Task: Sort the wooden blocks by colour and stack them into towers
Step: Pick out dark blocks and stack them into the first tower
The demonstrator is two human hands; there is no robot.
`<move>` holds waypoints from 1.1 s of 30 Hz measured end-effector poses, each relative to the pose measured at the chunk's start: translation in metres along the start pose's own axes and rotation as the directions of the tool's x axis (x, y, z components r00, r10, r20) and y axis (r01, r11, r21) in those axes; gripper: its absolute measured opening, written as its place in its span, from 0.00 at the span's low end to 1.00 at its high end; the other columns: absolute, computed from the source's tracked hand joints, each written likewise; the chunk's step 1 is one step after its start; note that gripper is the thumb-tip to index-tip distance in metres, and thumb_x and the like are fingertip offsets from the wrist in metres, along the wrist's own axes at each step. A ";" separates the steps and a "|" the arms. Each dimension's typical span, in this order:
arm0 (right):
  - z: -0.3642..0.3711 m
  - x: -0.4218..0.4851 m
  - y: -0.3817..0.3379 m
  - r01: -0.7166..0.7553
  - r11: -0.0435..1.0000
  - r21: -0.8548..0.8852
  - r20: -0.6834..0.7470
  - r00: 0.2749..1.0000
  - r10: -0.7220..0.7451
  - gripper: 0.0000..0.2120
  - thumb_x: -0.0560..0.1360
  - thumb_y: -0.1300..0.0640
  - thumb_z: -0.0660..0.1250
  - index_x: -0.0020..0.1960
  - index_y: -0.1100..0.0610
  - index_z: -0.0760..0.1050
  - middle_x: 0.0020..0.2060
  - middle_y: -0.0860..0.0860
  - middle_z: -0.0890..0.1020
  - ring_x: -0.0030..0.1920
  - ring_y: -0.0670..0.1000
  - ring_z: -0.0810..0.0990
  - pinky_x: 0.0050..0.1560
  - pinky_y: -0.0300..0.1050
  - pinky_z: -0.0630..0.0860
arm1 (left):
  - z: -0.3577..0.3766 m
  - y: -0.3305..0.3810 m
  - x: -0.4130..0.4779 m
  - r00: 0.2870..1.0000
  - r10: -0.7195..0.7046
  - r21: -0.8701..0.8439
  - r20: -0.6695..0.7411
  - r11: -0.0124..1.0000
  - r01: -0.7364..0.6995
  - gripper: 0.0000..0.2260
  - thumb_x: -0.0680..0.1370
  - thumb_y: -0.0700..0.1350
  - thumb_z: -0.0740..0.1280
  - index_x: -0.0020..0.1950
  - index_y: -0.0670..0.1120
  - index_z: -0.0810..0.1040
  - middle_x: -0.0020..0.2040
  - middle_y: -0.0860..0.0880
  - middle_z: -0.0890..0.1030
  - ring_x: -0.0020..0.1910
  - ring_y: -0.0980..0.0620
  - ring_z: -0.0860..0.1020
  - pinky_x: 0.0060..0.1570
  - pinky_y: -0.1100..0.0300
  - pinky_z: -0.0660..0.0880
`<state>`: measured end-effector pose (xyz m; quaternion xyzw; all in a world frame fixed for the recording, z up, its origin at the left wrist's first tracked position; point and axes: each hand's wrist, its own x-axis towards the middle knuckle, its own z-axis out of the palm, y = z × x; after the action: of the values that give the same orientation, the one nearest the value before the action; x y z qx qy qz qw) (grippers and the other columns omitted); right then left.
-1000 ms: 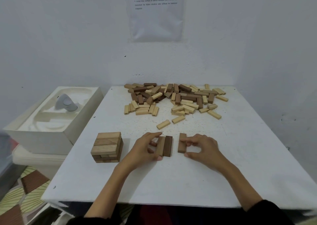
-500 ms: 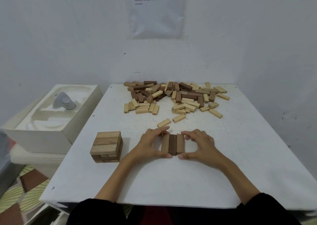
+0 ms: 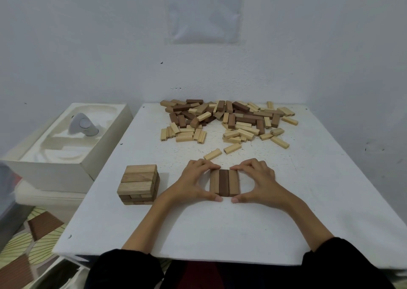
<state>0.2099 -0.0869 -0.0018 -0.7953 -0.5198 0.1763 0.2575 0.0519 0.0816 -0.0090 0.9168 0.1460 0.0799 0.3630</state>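
Left hand (image 3: 193, 183): fingertips (image 3: 215, 167) and thumb are clamping the three-block row (image 3: 224, 183) end to end.
Right hand (image 3: 257, 182): is pinching it likewise.
Three-block row: is lying between both thumbs and fingertips.

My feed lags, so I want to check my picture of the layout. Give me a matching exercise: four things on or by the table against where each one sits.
Things:
1. stacked tower
2. row of three blocks
3. loose pile of blocks
4. white box

Places:
A. at the far end of the table
B. pinched between the left hand and the right hand
C. beside the table, off its left edge
D. on the table, to the left of the left hand

Pairs: 1-D, 2-B, 3-A, 4-C.
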 end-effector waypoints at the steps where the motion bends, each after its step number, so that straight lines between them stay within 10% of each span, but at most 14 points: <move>1: -0.001 0.002 0.000 0.011 1.000 0.004 0.006 1.000 -0.011 0.41 0.56 0.33 0.69 0.67 0.40 0.66 0.59 0.42 0.64 0.62 0.42 0.58 0.65 0.42 0.52 | 0.001 0.000 0.001 1.000 0.003 0.001 -0.002 1.000 -0.003 0.34 0.62 0.59 0.77 0.66 0.56 0.70 0.60 0.60 0.68 0.61 0.60 0.62 0.61 0.64 0.61; 16: 0.009 0.009 0.000 0.092 0.996 -0.011 -0.042 0.995 -0.092 0.40 0.55 0.29 0.64 0.64 0.42 0.68 0.53 0.40 0.67 0.56 0.41 0.61 0.60 0.42 0.56 | 0.002 0.006 0.000 0.999 -0.014 -0.024 -0.040 1.000 0.013 0.35 0.58 0.66 0.71 0.63 0.58 0.73 0.55 0.58 0.70 0.58 0.59 0.64 0.58 0.65 0.64; 33: -0.016 0.005 -0.033 0.207 0.975 0.082 -0.120 0.973 -0.197 0.34 0.55 0.32 0.69 0.59 0.38 0.69 0.52 0.38 0.69 0.56 0.36 0.64 0.60 0.45 0.63 | -0.039 0.037 -0.010 0.997 0.033 0.077 -0.065 0.997 -0.028 0.32 0.63 0.51 0.80 0.65 0.53 0.73 0.58 0.53 0.70 0.59 0.56 0.66 0.53 0.65 0.65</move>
<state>0.1968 -0.0751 0.0306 -0.7338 -0.5739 0.1288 0.3399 0.0400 0.0773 0.0442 0.9290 0.1468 0.1101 0.3215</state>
